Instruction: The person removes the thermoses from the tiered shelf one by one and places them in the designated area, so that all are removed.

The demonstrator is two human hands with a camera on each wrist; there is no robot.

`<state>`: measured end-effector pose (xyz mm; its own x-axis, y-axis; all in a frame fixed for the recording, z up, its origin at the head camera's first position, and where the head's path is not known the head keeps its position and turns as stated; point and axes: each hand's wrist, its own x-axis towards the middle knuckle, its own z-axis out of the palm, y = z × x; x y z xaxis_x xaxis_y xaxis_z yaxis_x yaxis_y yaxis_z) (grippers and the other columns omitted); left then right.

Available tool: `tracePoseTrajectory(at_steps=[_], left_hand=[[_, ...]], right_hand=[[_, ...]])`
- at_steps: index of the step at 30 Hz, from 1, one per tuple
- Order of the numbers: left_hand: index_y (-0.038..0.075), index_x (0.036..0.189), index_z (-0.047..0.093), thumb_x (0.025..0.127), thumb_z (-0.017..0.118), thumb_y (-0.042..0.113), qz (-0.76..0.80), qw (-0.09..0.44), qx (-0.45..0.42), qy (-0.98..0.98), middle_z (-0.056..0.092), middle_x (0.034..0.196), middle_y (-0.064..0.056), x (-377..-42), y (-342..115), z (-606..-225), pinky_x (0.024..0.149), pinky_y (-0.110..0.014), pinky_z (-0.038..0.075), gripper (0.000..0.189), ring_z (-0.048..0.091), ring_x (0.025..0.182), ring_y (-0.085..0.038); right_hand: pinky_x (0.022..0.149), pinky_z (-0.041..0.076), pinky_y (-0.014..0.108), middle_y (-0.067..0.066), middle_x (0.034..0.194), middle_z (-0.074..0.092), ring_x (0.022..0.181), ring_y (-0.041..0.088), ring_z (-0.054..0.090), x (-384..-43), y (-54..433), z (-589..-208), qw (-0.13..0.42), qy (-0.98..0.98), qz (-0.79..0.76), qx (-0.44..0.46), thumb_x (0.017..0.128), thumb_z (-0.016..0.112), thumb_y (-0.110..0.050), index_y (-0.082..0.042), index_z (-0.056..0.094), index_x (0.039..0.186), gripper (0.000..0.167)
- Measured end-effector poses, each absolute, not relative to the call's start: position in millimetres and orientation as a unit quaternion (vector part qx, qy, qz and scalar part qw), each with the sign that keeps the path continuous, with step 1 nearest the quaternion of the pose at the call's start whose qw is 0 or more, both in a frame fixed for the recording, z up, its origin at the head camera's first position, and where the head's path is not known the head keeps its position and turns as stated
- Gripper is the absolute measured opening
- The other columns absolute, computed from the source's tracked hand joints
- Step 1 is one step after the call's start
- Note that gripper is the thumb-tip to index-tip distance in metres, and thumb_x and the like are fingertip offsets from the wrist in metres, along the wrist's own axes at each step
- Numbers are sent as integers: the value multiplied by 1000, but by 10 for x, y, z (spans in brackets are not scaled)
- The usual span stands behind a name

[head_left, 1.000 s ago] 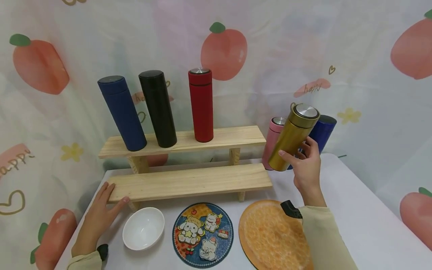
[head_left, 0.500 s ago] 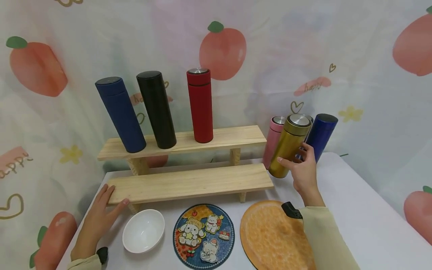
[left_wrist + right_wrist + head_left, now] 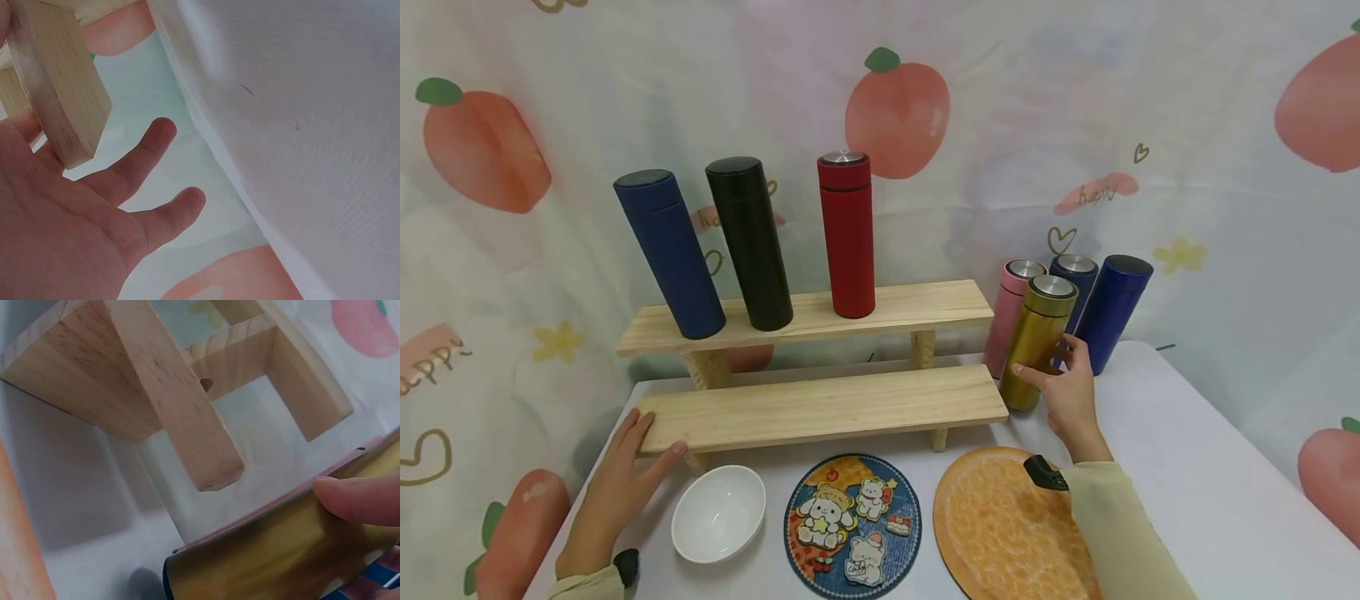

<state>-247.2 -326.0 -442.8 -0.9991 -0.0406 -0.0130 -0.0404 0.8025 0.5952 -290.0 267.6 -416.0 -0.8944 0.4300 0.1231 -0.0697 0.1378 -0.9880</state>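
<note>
In the head view, my right hand [image 3: 1066, 402] grips a gold thermos bottle [image 3: 1036, 346] with a silver lid. It is nearly upright, low by the table, in front of a pink thermos [image 3: 1006, 321] and a dark blue one [image 3: 1077, 279]. The right wrist view has my thumb along the gold thermos [image 3: 269, 550]; I cannot tell whether its base touches the cloth. My left hand [image 3: 612, 492] rests on the left end of the lower wooden shelf [image 3: 827, 408], fingers spread. Two fingers stretch free beside the board [image 3: 69, 81] in the left wrist view.
The upper shelf [image 3: 917, 305] carries a blue thermos [image 3: 672, 258], a black one [image 3: 750, 250] and a red one [image 3: 848, 242]. Another blue thermos [image 3: 1114, 317] stands far right. In front are a white bowl [image 3: 718, 515], a cartoon mat [image 3: 853, 525] and an orange-brown round mat [image 3: 1011, 525].
My right hand has lowered the gold thermos toward the table and straightened it. The dark blue thermos behind it shows more now. My left hand has stayed on the shelf.
</note>
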Motion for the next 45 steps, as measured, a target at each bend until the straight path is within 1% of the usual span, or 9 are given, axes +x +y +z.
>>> tracePoseTrajectory(at_steps=[5,8,16,23,26,33,38,41,45], left_hand=[[-7,167,14,104,61,63,-314,6,19,-949,-2,173,-35,-2466,-3254,-4403,117,-79,17,105,7,155,-62],[-6,167,14,103,61,63,-316,5,21,-948,-3,173,-35,-2468,-3251,-4392,117,-79,16,105,6,155,-61],[-5,168,12,103,61,65,-318,-4,28,-948,-4,173,-34,-2475,-3236,-4374,117,-80,16,107,4,156,-61],[-5,168,12,103,61,64,-317,-3,28,-948,-4,173,-34,-2467,-3235,-4373,117,-79,16,107,4,155,-61],[-5,168,12,103,60,64,-312,-1,27,-950,-4,173,-34,-2460,-3246,-4373,117,-79,16,106,5,155,-61],[-6,167,13,103,61,64,-314,-1,28,-949,-4,173,-34,-2454,-3271,-4414,117,-79,16,106,5,155,-61],[-7,166,15,103,62,61,-314,7,20,-949,-1,172,-35,-2442,-3256,-4423,117,-79,17,104,7,155,-62],[-8,166,17,104,62,60,-311,12,18,-950,0,172,-35,-2446,-3247,-4420,117,-79,18,103,8,155,-62],[-7,166,17,104,63,60,-312,15,20,-950,1,173,-35,-2457,-3240,-4424,116,-79,18,102,9,155,-62]], right_hand=[[121,35,61,27,161,38,137,44,44,-2916,2671,-4189,203,-731,641,-115,91,79,8,-3,22,165,93],[121,34,62,28,161,38,138,46,44,-2923,2675,-4212,204,-732,641,-111,91,78,9,-2,22,164,93],[123,30,62,27,166,32,144,46,40,-2932,2722,-4306,195,-737,637,-115,92,77,8,-5,17,166,96],[123,32,61,26,167,31,143,46,40,-2950,2738,-4359,188,-734,644,-103,92,78,7,-4,16,166,98],[123,31,61,26,167,30,143,46,39,-2964,2742,-4362,181,-735,646,-97,92,78,7,-5,14,165,98],[126,27,59,21,173,20,151,43,31,-2985,2760,-4372,153,-738,649,-100,93,78,3,-9,9,167,102],[126,25,58,26,171,20,153,44,28,-2956,2724,-4333,147,-743,643,-112,94,78,0,-6,7,166,101],[126,25,58,27,170,20,153,43,28,-2916,2691,-4262,156,-747,636,-113,94,78,-5,-6,7,166,101],[127,23,58,23,171,21,155,41,27,-2861,2674,-4155,184,-749,630,-92,96,76,-8,-11,7,168,100]])
